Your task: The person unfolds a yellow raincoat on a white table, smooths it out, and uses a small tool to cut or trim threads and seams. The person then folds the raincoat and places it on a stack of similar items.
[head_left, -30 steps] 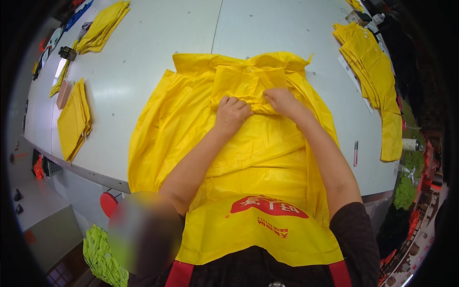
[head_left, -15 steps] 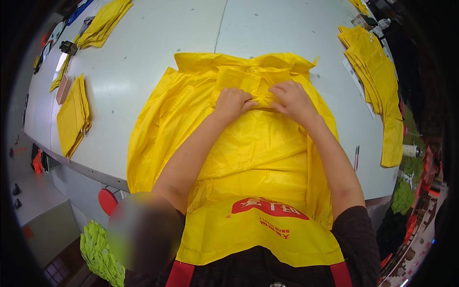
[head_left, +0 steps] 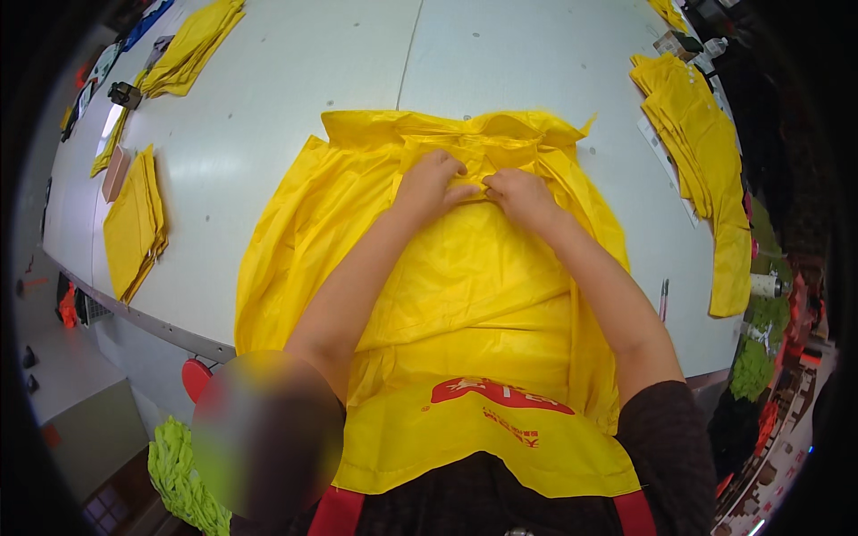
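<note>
A thin yellow jacket (head_left: 474, 259) lies spread on the table before me, its collar end away from me and its sides loosely creased. Near the collar, my left hand (head_left: 433, 189) rests on the fabric, thumb and forefinger apart. Beside it on the right, my right hand (head_left: 523, 198) pinches a fold of the jacket close to its middle line. The fingertips of both hands almost meet there. Whether a fastener or seam lies under the right fingers cannot be made out.
Folded yellow garments lie on the pale table (head_left: 295, 54) at left (head_left: 136, 223), far left and right (head_left: 693, 134). A small black device (head_left: 125, 95) stands far left. Slim tools (head_left: 664, 299) lie at right. My yellow apron (head_left: 483, 447) overlaps the jacket's near end. Light-green fabric (head_left: 183, 469) hangs lower left.
My right hand has moved left and slightly nearer, closing into a pinch on the fabric. The left hand's thumb and forefinger have spread apart. The view has shifted slightly.
</note>
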The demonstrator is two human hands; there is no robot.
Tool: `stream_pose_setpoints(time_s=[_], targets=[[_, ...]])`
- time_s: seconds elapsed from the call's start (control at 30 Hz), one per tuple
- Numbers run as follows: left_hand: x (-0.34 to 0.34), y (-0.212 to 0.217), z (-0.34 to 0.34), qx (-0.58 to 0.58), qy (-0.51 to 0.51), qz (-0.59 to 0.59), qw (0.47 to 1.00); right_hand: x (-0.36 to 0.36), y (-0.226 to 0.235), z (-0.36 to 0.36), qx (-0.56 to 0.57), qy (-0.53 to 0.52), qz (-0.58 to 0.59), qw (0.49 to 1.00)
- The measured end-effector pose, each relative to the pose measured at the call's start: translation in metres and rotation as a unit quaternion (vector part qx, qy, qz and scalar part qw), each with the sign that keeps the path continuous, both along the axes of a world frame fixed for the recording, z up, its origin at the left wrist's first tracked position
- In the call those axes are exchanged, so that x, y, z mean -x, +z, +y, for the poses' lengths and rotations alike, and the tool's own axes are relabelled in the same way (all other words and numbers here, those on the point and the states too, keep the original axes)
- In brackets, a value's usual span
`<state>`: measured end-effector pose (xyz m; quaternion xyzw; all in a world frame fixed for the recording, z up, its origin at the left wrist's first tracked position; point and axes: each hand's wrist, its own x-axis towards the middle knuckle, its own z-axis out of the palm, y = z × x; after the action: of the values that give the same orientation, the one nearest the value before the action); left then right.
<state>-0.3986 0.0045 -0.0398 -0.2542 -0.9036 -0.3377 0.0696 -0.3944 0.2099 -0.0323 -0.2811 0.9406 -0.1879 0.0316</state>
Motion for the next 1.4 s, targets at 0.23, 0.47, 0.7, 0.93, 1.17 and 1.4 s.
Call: stream_pose_setpoints(time_s=[0.23,0.47,0.7,0.93,1.17,1.4], targets=[[0.012,0.002,-0.006,0.108,-0.05,0.116,0.986,0.026,0.006,-0.004,-0.02,-0.074,-0.121,0.99],[0.045,-0.01,-0.003,0.069,-0.008,-0.002,0.998,0.018,-0.001,-0.007,0.038,0.043,0.205,0.977],[0.022,-0.004,0.003,0.066,0.051,0.21,0.974,0.05,-0.006,0.0,0.105,-0.008,-0.051,0.993],[0.052,-0.004,-0.009,0.164,-0.012,0.102,0.981,0.047,0.013,-0.034,0.094,0.075,0.241,0.963],[0.049,-0.001,0.01,0.126,0.134,0.173,0.968,0.081,-0.011,-0.022,0.139,-0.014,0.052,0.989],[0.047,-0.034,0.018,0.079,0.225,0.221,0.946,0.109,-0.006,-0.029,0.01,-0.028,0.063,0.998]])
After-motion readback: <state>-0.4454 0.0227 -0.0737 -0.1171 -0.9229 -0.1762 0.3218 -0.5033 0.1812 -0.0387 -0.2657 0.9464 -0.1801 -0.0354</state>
